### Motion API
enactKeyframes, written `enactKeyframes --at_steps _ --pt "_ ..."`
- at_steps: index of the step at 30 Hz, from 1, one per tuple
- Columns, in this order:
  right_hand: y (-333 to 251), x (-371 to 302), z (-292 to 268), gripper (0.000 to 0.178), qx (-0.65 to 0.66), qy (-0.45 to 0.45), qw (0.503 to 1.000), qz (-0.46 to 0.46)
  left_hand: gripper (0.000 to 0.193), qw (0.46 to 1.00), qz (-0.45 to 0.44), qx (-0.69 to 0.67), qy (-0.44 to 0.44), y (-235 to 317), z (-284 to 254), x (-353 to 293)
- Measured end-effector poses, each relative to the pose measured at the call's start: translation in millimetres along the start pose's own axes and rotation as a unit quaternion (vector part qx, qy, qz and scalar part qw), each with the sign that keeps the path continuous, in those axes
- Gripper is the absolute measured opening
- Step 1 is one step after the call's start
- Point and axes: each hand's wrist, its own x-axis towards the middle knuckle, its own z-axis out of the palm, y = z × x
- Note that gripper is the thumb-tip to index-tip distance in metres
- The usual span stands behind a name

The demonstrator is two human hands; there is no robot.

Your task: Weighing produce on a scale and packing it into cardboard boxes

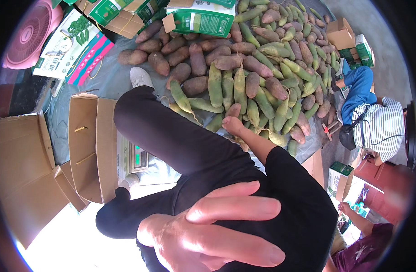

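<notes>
Close in front, my left hand (212, 226) hovers over my lap with its fingers apart and nothing in it. My right arm reaches forward to a big pile of long green radishes (265, 103) and thick reddish-purple root vegetables (198, 59). At the pile's near edge, my right hand (234, 125) closes on the end of a reddish root vegetable (234, 109). Its fingers are partly hidden. To the left stands an open cardboard box (107, 149), next to a scale (140, 157) with a lit green display.
Another open carton (22, 177) lies far left, below a pink fan (33, 34) and a printed box (65, 50). Green cartons (201, 20) border the pile's far side. A person in a striped shirt (380, 127) sits right; another in maroon (364, 247) is lower right.
</notes>
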Motion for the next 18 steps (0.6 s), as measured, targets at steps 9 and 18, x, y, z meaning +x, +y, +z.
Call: enactKeyframes --at_steps 9,18 --pt "71 16 6 0.013 -0.191 0.041 0.946 -0.257 0.04 0.827 -0.331 0.452 -0.048 11 -43 -43" --pt "43 15 10 0.021 -0.123 0.065 0.97 -0.198 0.04 0.583 -0.4 0.69 0.156 70 -103 -129"
